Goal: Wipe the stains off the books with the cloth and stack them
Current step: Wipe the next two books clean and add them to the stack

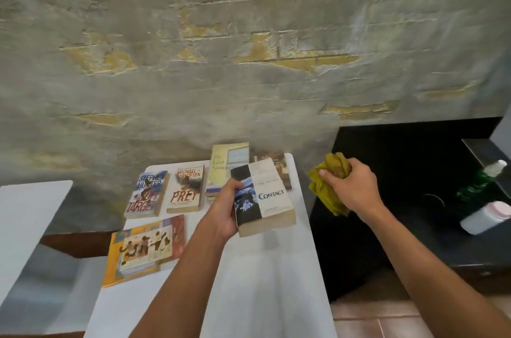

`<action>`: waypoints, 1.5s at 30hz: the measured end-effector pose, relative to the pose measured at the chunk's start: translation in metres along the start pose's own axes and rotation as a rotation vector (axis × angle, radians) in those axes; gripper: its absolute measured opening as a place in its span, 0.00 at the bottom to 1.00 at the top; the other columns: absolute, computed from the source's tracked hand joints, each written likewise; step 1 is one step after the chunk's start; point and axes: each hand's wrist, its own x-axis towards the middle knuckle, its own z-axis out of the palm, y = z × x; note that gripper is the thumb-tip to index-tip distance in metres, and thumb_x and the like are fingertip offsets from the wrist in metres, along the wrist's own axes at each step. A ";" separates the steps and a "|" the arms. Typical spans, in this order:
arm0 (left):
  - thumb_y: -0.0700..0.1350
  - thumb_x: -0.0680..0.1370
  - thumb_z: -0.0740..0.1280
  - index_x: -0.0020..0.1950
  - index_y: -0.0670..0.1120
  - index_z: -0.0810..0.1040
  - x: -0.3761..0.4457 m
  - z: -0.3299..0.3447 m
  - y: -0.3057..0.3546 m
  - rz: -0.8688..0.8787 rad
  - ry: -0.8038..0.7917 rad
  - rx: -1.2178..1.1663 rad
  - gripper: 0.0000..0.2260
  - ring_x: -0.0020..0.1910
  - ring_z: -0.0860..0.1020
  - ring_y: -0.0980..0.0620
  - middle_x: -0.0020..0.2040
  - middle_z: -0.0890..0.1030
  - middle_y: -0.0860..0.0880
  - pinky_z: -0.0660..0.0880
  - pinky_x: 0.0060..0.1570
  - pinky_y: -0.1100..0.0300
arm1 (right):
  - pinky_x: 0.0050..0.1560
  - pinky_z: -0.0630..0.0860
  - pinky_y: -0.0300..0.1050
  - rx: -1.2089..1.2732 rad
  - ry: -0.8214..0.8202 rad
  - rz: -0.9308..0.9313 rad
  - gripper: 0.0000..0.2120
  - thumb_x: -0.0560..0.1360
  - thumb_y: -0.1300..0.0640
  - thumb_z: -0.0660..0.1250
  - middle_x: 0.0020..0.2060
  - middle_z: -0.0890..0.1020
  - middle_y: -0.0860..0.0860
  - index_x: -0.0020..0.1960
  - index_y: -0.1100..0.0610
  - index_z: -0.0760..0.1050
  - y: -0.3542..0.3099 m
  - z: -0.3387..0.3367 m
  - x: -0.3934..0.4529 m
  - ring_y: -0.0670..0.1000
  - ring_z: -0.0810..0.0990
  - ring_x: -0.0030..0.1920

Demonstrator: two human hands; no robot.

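The "Contact" book [264, 198] is held up above the white table [265, 282], tilted, cover up, its left edge gripped. The yellow cloth [330, 183] is held bunched up, off to the right of the table. On the table, "Soft Target" [146, 194] and "Prey" [186, 188] are laid side by side. A pale yellow book [225, 162] is seen behind them. A big orange picture book [145, 249] is laid nearest the front edge, brown spots on its cover.

Green bottle [481, 180], perhaps soap; white jar [485, 217]
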 end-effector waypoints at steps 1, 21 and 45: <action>0.41 0.80 0.58 0.59 0.41 0.81 0.009 0.002 -0.006 -0.012 -0.001 0.025 0.14 0.42 0.86 0.41 0.50 0.86 0.38 0.83 0.42 0.47 | 0.36 0.71 0.36 -0.005 -0.017 0.018 0.14 0.73 0.47 0.75 0.43 0.80 0.46 0.52 0.53 0.77 0.010 0.001 0.004 0.43 0.79 0.43; 0.47 0.79 0.71 0.64 0.49 0.78 0.193 0.041 -0.075 0.028 0.163 0.016 0.14 0.54 0.85 0.41 0.54 0.86 0.44 0.80 0.56 0.40 | 0.45 0.79 0.43 -0.099 -0.269 -0.024 0.12 0.73 0.48 0.74 0.44 0.81 0.46 0.52 0.50 0.76 0.122 0.021 0.087 0.45 0.81 0.45; 0.32 0.79 0.67 0.70 0.48 0.71 0.222 0.055 -0.090 0.056 0.096 -0.146 0.22 0.58 0.83 0.43 0.61 0.83 0.43 0.82 0.51 0.45 | 0.39 0.78 0.35 -0.026 -0.347 -0.067 0.17 0.66 0.39 0.70 0.46 0.80 0.42 0.53 0.41 0.73 0.144 0.028 0.091 0.42 0.81 0.46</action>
